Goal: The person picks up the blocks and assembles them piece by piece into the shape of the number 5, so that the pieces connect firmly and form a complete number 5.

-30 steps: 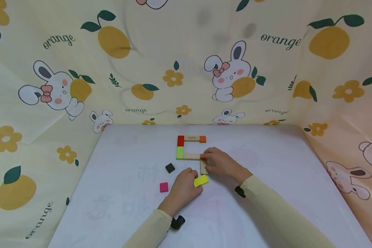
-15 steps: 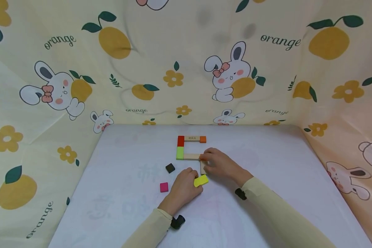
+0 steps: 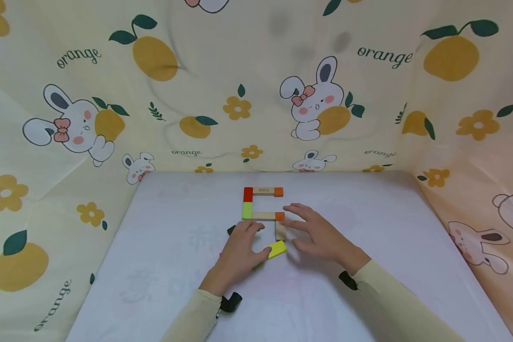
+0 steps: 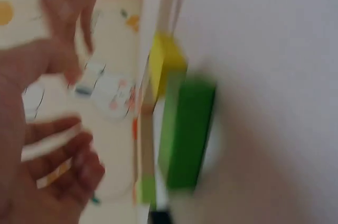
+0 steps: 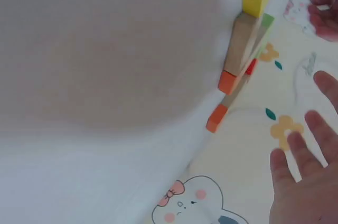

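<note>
My left hand hovers just left of a yellow block, its thumb spread from its fingers. A green block lies against the yellow one in the left wrist view; my left hand mostly hides it in the head view. To the right, my right hand is held with fingers spread, apart from the blocks. Beside it a plain wooden block joins the yellow block to an orange cube. Another wooden block runs from that cube to a lime-green block.
Behind, a red block, a printed wooden block and a second orange cube continue the outline. A black block and a pink block peek out beside my left hand. A patterned cloth surrounds the white tabletop.
My right hand has let go of the orange cube and drawn back to the right, fingers spreading. My left hand has come off the yellow block and shifted left, now partly covering the black and pink blocks.
</note>
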`<state>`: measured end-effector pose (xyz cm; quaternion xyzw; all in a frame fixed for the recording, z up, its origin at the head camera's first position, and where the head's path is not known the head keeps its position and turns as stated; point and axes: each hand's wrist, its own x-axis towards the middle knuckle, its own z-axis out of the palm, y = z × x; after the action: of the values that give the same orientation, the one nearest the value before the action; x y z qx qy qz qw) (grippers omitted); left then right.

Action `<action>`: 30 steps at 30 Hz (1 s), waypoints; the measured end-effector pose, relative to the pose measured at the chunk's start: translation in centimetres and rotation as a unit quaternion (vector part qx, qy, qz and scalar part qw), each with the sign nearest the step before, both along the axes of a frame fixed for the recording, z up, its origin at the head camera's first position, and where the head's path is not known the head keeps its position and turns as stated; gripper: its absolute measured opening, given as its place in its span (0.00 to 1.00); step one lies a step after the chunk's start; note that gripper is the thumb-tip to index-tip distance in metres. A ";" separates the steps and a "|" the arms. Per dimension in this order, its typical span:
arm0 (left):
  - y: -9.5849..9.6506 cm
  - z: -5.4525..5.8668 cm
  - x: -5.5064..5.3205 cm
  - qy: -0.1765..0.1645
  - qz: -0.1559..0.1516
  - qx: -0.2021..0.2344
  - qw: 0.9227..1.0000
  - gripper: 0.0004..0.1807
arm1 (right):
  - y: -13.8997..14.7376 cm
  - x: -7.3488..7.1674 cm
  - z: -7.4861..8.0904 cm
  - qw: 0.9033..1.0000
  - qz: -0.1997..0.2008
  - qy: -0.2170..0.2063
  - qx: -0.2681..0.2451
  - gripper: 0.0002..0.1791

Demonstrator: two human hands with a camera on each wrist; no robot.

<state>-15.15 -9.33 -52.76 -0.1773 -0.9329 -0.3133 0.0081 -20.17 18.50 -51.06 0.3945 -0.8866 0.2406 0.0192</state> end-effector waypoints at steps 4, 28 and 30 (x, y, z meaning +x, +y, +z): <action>-2.9 0.2 0.1 0.003 -0.051 -0.026 0.998 0.25 | 0.2 1.2 -0.3 0.999 0.025 -0.017 0.039 0.31; -3.4 -1.9 1.0 -0.027 -0.101 -0.079 0.991 0.23 | -1.0 2.4 -2.3 0.993 0.082 -0.002 0.090 0.27; -3.5 -1.9 1.0 -0.028 -0.102 -0.078 0.991 0.22 | -1.0 2.4 -2.3 0.993 0.082 -0.004 0.090 0.27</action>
<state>-14.15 -12.78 -54.69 -0.2625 -0.9314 -0.2438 -0.0639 -17.76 17.50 -53.32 0.4652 -0.8693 0.1619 -0.0397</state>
